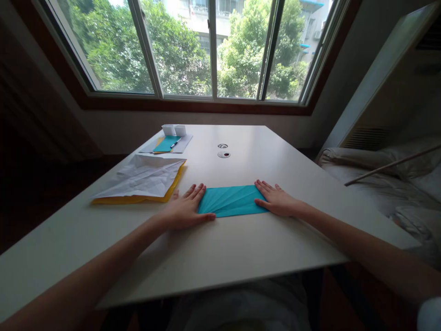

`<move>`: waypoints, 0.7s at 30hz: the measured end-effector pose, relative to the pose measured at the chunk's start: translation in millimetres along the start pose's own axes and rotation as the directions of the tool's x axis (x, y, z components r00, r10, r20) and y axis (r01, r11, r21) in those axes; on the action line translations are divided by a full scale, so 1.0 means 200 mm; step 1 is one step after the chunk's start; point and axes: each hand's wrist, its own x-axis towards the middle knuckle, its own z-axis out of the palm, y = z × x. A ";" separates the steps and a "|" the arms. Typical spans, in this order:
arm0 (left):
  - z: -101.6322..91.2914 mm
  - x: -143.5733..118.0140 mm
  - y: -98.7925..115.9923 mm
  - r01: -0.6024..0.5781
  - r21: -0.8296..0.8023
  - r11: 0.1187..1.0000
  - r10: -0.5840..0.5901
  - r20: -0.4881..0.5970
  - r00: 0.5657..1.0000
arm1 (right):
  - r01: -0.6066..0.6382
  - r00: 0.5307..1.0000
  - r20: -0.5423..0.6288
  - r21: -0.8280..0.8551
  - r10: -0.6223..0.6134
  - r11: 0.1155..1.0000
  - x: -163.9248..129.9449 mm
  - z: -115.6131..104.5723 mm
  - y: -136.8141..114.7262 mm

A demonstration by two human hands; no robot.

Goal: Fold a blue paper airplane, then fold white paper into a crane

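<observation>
A blue sheet of paper (pixel 232 201), folded into a long strip with slanting creases, lies flat on the white table (pixel 248 248). My left hand (pixel 186 207) rests on its left end, fingers spread and the thumb along the near edge. On the right end lies my right hand (pixel 277 198), its fingers stretched out flat and the thumb on the paper. The strip's two ends are partly hidden under the hands. Just beyond my left hand is a creased white sheet (pixel 148 174) on top of yellow paper (pixel 120 200).
At the far left of the table are two white containers (pixel 174 130), a blue sheet (pixel 167 143) over yellow and white paper, and a pen (pixel 175 142). Two small round items (pixel 223 154) lie mid-table. A window (pixel 213 50) is ahead; a covered seat (pixel 361 170) with a stick stands right.
</observation>
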 end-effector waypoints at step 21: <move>-0.18 0.13 -0.04 -0.187 -0.134 0.973 0.166 -0.154 0.974 | 0.176 0.981 -0.128 0.302 -0.142 0.937 0.19 -0.15 0.02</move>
